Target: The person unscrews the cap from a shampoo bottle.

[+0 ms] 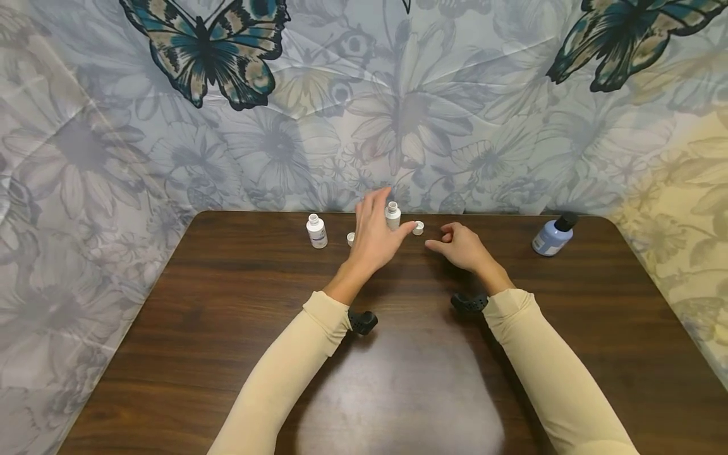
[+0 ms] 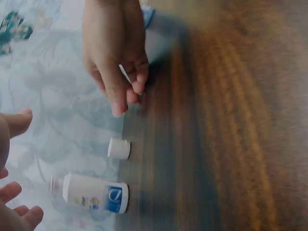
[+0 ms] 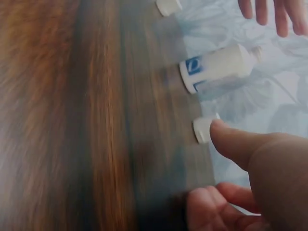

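Nearest us, two pale yellow sleeves (image 1: pixel 273 379) run up over the dark wooden table (image 1: pixel 188 303), with a black wrist camera (image 1: pixel 364 323) at each cuff. Our left hand (image 1: pixel 376 230) is spread wide, thumb well apart from the fingers and holding nothing; behind it stands the middle white bottle (image 1: pixel 393 217), upright with a bare neck, near the table's far edge. Our right hand (image 1: pixel 461 246) also holds nothing, its fingers loosely curled and a gap left below the thumb. Between our hands we see the right cap (image 1: pixel 418 228), near that bottle. The left cap (image 1: pixel 350 239) is partly hidden by our left hand, and beyond it the left white bottle (image 1: pixel 317 232) stands upright. Well to the right stands a black-capped lavender bottle (image 1: pixel 550 237).
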Tool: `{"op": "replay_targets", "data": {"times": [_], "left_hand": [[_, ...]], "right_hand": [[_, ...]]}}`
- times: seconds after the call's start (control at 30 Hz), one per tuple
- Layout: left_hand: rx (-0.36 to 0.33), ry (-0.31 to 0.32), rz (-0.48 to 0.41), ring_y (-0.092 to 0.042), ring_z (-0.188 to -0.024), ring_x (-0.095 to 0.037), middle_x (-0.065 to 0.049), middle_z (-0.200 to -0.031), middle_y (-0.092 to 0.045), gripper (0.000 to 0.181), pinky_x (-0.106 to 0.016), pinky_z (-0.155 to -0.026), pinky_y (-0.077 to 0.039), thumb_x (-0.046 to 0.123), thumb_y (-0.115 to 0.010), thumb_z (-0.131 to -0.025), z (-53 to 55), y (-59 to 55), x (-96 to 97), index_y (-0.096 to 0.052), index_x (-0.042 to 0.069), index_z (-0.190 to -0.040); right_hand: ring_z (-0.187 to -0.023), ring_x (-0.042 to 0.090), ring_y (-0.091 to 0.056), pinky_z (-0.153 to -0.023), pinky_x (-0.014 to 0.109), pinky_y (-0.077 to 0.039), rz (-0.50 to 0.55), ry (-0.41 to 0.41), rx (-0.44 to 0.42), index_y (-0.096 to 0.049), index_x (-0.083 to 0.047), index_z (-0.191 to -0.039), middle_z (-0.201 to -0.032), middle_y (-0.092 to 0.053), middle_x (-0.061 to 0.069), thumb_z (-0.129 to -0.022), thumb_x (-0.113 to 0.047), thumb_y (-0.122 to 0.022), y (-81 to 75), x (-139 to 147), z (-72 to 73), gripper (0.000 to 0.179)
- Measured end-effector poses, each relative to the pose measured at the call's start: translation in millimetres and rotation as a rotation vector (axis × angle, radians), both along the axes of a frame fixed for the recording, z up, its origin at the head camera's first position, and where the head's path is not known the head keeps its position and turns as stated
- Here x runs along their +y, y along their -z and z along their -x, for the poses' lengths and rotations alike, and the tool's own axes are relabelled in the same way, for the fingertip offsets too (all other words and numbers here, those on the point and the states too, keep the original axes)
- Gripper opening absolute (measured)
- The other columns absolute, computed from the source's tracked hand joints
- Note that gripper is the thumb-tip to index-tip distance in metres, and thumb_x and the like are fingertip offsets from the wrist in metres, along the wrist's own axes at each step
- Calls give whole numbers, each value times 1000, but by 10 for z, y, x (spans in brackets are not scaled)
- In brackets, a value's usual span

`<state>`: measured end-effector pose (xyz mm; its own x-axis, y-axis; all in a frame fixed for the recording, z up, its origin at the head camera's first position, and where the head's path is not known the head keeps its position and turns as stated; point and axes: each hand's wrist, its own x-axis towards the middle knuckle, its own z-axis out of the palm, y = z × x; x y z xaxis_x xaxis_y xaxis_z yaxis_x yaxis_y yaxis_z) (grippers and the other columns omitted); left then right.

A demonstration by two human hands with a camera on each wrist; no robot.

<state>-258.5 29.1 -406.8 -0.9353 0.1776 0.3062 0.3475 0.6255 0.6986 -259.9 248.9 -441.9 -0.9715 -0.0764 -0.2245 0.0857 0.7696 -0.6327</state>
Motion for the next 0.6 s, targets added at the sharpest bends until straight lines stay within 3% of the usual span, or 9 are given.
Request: {"op": "replay_targets", "data": {"times": [0.3, 0.47, 0.6], "left_hand": [[130, 168, 202, -21, -154, -28, -5, -163, -31, 81, -43, -123, -35, 54, -67, -95, -235, -17, 229, -32, 19, -159], [148, 246, 273, -20, -156, -29, -6, -165, -30, 81, -45, -126, -29, 56, -63, -96, -289, -42, 371, -29, 21, -161], [143, 277, 319, -21, -155, -27, -5, -164, -29, 82, -43, -125, -32, 56, -66, -95, -289, -64, 495, -28, 23, -160]], "right_hand": [[-117, 45, -55, -96, 58, -49, -129, -115, -24, -33, 13, -149, -129, -53, 31, -103, -49, -57, -165, 393, -473, 81], [-129, 62, -38, -97, 72, -42, -232, -147, -71, -28, 11, -153, -140, -43, 39, -101, -57, -53, -315, 537, -780, 88], [-132, 68, -28, -97, 82, -33, -273, -137, -108, -26, 6, -155, -150, -30, 42, -101, -63, -50, -366, 617, -964, 91]]}}
